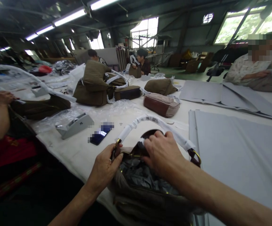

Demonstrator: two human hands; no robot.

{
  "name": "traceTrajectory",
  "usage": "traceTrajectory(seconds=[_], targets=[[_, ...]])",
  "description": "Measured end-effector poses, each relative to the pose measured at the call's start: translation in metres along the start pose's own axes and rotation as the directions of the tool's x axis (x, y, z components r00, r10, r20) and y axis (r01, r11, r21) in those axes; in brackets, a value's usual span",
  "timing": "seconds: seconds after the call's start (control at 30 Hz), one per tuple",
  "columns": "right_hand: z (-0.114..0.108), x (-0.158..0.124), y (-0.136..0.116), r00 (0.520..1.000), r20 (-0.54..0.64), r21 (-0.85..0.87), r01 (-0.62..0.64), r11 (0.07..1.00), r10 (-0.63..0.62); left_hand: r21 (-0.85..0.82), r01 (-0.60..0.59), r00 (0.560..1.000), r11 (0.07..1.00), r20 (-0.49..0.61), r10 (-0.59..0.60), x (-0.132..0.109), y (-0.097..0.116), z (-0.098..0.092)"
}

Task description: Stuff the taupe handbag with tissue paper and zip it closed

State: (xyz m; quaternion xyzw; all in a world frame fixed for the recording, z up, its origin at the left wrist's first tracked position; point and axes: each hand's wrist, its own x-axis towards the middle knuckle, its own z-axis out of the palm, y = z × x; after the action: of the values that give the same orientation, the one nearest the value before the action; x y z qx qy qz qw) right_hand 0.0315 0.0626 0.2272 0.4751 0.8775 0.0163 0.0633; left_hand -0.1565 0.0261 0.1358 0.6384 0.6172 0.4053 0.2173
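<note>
Fingers of the left hand clamp the left rim of an open dark bag, while those of the right hand curl into its mouth, whether gripping I cannot tell. The bag sits at the near edge of the white bench, gray sheets close on its right, bare room leftward; beyond lie a gray dispenser, its marking unreadable, and a phone.

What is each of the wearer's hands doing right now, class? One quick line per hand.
Left hand: closed on the bag, beside one end of its handle.
Right hand: curled over the bag; its grip cannot be told.
</note>
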Motion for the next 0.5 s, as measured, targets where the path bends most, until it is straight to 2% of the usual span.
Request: traceTrajectory(seconds=[0.07, 0.13, 0.2, 0.27, 0.33, 0.37, 0.43, 0.47, 0.5], targets=[[0.007, -0.018, -0.018, 0.979, 0.196, 0.055, 0.050, 0.997, -0.060, -0.020, -0.018, 1.000, 1.000, -0.011, 0.017, 0.000, 0.004, 0.003], [0.022, -0.025, -0.025, 0.931, 0.353, 0.148, 0.041, 0.988, -0.091, -0.021, -0.061, 0.998, 0.998, -0.010, 0.061, -0.001, 0.011, 0.004], [0.042, -0.024, -0.023, 0.934, 0.355, 0.194, -0.024, 0.981, -0.047, 0.000, -0.114, 0.993, 0.993, 0.015, 0.114, -0.001, 0.017, 0.003], [0.059, -0.021, -0.017, 0.965, 0.263, 0.145, -0.046, 0.988, 0.007, 0.021, -0.139, 0.989, 0.990, 0.058, 0.137, 0.000, 0.021, -0.001], [0.072, -0.021, -0.014, 0.958, 0.279, 0.046, 0.061, 0.997, -0.071, 0.019, -0.104, 0.990, 0.994, 0.094, 0.102, 0.001, 0.023, -0.004], [0.076, -0.021, -0.014, 0.930, 0.336, 0.015, 0.156, 0.988, -0.152, -0.002, -0.073, 0.991, 0.997, 0.110, 0.073, 0.002, 0.023, -0.006], [0.078, -0.018, -0.019, 0.836, 0.454, 0.028, 0.333, 0.943, -0.308, -0.061, -0.018, 0.990, 0.998, 0.136, 0.026, 0.004, 0.023, -0.006], [0.077, -0.014, -0.023, 0.814, 0.456, 0.041, 0.384, 0.922, -0.359, -0.090, -0.005, 0.989, 0.996, 0.143, 0.018, 0.004, 0.022, -0.006], [0.077, -0.008, -0.028, 0.820, 0.413, 0.044, 0.416, 0.908, -0.396, -0.109, -0.003, 0.989, 0.994, 0.146, 0.019, 0.005, 0.022, -0.005]])
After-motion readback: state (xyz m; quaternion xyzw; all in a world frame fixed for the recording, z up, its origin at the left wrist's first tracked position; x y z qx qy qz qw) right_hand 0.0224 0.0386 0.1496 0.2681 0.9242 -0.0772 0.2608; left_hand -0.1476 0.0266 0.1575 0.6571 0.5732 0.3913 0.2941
